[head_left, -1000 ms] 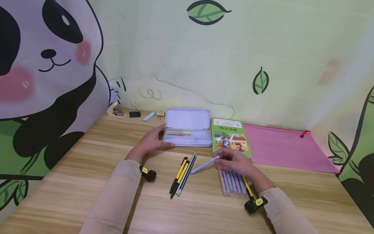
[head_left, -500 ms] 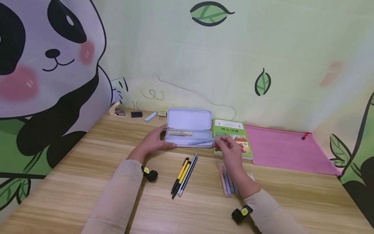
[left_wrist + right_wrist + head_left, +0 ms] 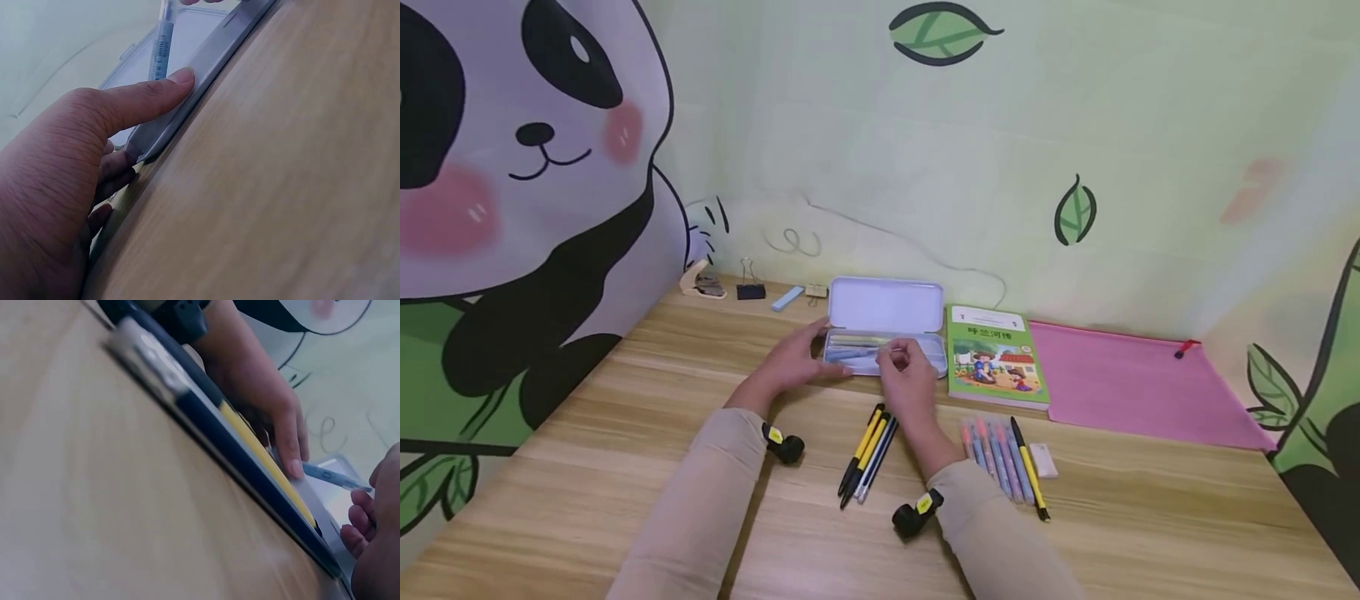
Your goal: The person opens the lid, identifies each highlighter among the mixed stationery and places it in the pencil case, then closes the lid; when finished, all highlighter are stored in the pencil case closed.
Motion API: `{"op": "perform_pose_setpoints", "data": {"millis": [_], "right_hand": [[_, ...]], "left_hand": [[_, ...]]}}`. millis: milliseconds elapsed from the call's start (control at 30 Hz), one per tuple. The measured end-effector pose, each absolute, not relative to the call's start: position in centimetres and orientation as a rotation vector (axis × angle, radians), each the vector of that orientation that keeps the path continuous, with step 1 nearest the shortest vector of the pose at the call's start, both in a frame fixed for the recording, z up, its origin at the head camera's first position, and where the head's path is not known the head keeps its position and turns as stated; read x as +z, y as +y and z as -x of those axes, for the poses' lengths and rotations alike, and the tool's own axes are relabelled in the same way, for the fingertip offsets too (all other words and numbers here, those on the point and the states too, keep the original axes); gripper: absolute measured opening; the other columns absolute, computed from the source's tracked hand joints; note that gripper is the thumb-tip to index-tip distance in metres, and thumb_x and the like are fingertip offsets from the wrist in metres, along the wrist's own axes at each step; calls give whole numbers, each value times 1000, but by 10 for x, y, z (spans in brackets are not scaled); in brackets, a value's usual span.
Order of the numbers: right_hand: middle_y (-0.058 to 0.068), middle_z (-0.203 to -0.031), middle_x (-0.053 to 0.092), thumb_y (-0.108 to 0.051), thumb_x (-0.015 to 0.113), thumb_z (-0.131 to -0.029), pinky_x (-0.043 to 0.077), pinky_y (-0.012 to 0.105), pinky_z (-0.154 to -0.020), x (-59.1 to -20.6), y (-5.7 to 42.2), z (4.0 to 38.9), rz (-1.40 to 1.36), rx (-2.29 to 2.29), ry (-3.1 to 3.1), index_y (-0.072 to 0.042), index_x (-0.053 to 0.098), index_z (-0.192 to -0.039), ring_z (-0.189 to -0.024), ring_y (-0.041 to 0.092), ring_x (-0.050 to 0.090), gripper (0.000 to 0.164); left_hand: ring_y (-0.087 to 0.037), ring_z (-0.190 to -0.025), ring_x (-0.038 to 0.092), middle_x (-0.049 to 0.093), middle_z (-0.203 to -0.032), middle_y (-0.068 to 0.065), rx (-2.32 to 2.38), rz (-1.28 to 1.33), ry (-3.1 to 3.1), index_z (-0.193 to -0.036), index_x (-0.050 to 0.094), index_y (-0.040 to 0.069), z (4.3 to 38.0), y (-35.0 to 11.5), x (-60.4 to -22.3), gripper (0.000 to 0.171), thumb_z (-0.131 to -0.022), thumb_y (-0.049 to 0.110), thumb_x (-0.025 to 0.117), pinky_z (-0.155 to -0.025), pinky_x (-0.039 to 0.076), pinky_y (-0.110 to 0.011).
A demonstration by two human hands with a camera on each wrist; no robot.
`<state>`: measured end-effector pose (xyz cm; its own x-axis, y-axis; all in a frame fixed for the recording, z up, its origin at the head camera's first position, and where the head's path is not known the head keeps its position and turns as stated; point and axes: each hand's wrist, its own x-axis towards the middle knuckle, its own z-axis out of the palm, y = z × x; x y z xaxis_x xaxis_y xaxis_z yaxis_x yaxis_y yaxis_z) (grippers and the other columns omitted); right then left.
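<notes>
An open pale lilac pencil case (image 3: 886, 303) stands on the table, lid raised at the back. My left hand (image 3: 792, 358) holds its left end, thumb along the front rim and fingers round the corner in the left wrist view. My right hand (image 3: 908, 379) is over the front compartment and pinches the right end of a light blue pen (image 3: 161, 53), which lies low in the case. Slim sticks (image 3: 853, 341) rest in the rear compartment. In front of the case lie two yellow-and-black pens (image 3: 862, 450) and dark pencils (image 3: 877, 462), partly behind my right wrist.
Right of my right arm are several pink, blue and purple pens (image 3: 992, 454), a yellow-and-black pen (image 3: 1028, 467) and a white block (image 3: 1042, 460). A green book (image 3: 996, 358) and pink pouch (image 3: 1135, 383) lie behind. A stapler (image 3: 702, 283) and black binder clip (image 3: 750, 292) stand back left.
My right hand has carried the blue pen from near the row of pens, up and left into the case's front compartment. My left hand has stayed on the case.
</notes>
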<state>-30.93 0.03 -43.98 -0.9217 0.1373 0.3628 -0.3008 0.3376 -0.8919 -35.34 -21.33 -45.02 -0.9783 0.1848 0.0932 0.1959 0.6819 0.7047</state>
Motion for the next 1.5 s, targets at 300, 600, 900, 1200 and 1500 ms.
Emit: {"op": "perform_pose_setpoints", "data": {"millis": [300,600,900,1200,1500], "right_hand": [[12,-97,75,-18,65,-98,58,39,-75,-444,16,320,-272,1230,-2403,-3,73,-116,-85,24,68,25],[14,-103,74,-15,67,-96,56,39,-73,-449,20,323,-281,1131,-2473,-2,73,-118,-83,25,66,26],[13,-105,74,-15,68,-95,56,39,-76,-451,20,324,-261,1120,-2508,-3,72,-119,-88,25,66,28],[10,-111,74,-13,66,-96,57,39,-83,-449,22,326,-229,1143,-2530,-5,71,-122,-96,25,67,28],[8,-108,74,-13,68,-93,56,38,-84,-444,21,323,-176,1288,-2487,-5,72,-120,-95,23,65,28]], "left_hand": [[-35,-145,34,38,-159,-10,-1204,339,-2860,-161,23,21,354,-213,-451,119,-68,62,85,-118,25,-57],[-34,-145,32,37,-159,-9,-1209,326,-2846,-161,26,23,352,-214,-456,116,-68,61,85,-118,25,-57],[-33,-146,32,41,-157,-8,-1233,335,-2831,-161,26,21,354,-213,-457,116,-68,58,87,-119,23,-56],[-33,-147,29,38,-159,-9,-1233,329,-2841,-161,25,20,356,-211,-456,117,-69,61,86,-120,22,-56],[-33,-148,28,39,-158,-9,-1234,324,-2852,-161,24,19,354,-211,-451,118,-69,59,86,-120,20,-56]]}}
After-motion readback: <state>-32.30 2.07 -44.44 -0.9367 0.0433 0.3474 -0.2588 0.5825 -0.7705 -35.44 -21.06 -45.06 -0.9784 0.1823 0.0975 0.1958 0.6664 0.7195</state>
